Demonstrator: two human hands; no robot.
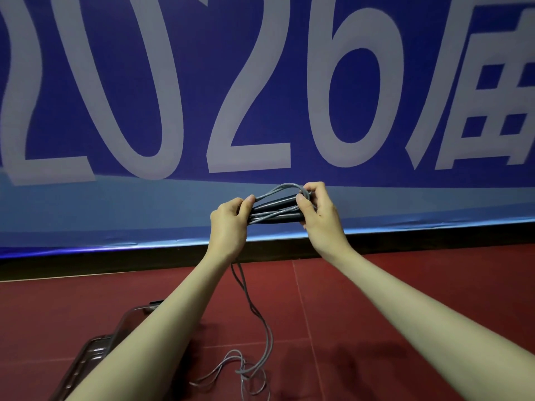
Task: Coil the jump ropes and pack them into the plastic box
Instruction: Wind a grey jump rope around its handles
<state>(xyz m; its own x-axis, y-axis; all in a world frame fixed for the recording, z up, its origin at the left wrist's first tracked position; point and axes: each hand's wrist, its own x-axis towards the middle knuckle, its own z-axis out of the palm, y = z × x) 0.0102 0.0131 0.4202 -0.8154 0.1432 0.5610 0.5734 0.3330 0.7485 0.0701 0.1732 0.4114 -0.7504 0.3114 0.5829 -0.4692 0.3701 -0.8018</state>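
Ahead of you hangs a large blue banner (289,39) that fills the upper part of the view. It carries big pale grey numerals reading 2026 (249,91), followed by a partly cut-off character at the right edge. A lighter blue band (115,209) curves along the banner's lower part, and its bottom hem catches a thin line of light. Below the hem you see a dark strip (144,260) along the base. Under that lies a dark red floor (390,287), crossed by faint seam lines and showing soft shadows near the bottom.
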